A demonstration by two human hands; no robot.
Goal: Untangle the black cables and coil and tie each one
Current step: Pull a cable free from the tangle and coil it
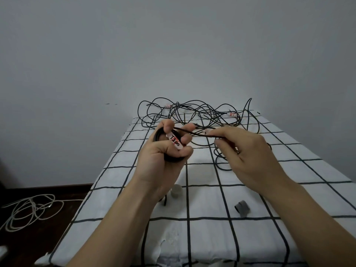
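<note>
Centrally, left grip curled round a coiled black cable, right grip pinching its loose strand, tangled cables behind on checked cloth.

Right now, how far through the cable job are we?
Done: no tied coil is in view. In hand: the left hand grips a small black coil carrying a white label, while the right hand pinches its loose strand. Left: the tangle at the table's far end, then tying, perhaps with the grey strap.
</note>
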